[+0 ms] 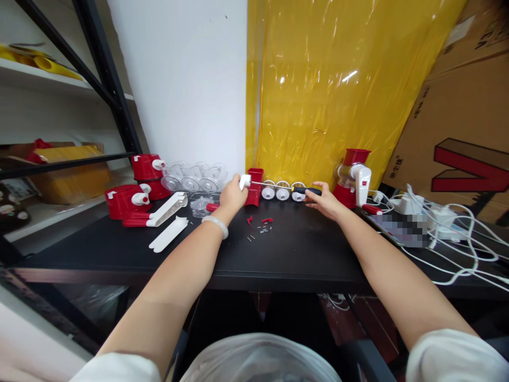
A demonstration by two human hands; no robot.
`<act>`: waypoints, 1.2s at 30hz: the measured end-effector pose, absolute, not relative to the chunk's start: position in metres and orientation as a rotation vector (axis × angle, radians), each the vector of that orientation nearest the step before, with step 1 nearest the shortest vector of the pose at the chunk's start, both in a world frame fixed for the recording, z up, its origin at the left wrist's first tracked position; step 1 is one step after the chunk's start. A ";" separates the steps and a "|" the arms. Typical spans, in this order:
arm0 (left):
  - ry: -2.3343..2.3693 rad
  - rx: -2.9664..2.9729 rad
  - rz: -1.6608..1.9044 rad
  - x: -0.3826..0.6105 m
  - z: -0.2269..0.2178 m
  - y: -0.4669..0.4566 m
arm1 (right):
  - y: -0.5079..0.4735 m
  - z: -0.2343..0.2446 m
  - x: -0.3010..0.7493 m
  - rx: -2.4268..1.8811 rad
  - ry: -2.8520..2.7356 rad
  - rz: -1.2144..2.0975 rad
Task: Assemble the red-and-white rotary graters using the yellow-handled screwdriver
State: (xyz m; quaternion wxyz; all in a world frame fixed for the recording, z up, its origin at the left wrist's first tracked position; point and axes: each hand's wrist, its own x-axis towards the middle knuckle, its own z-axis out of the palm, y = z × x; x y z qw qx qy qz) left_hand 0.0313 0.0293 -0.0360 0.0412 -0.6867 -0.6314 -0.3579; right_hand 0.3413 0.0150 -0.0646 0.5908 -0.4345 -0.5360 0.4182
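Note:
My left hand (233,197) is closed round a small white plastic part (245,182), held above the table. My right hand (325,202) grips the dark handle of a screwdriver (303,190). Its long shaft runs level to the left, and the tip meets the white part; whether it sits on a screw is too small to tell. Behind the shaft stand a red plastic housing (253,195) and three white-rimmed round parts (282,194). Below the hands lie several small screws (263,229) and small red pieces (267,220).
On the left are red housings (126,202), white handle shells (170,233) and clear plastic cups (194,178). At right stand an assembled red-and-white device (361,180), a phone (401,228) and tangled white cables (469,249). A lidless bag-lined bin (260,361) sits below the black table (278,262).

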 end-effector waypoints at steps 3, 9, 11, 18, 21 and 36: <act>-1.953 -2.095 -1.092 0.030 -0.036 0.031 | 0.014 -0.066 0.343 -0.930 -1.328 0.998; -1.923 -2.099 -1.058 0.031 -0.037 0.031 | 0.020 -0.066 0.352 -0.940 -1.345 0.892; -1.916 -2.102 -1.047 0.031 -0.037 0.031 | 0.020 -0.065 0.353 -0.959 -1.343 0.896; -1.880 -2.118 -1.059 0.029 -0.039 0.033 | 0.016 -0.060 0.350 -1.020 -1.387 0.812; -1.862 -2.141 -1.055 0.031 -0.038 0.031 | 0.015 -0.059 0.351 -1.073 -1.417 0.754; -1.917 -2.090 -1.047 0.033 -0.036 0.028 | 0.007 -0.054 0.340 -0.859 -1.249 1.016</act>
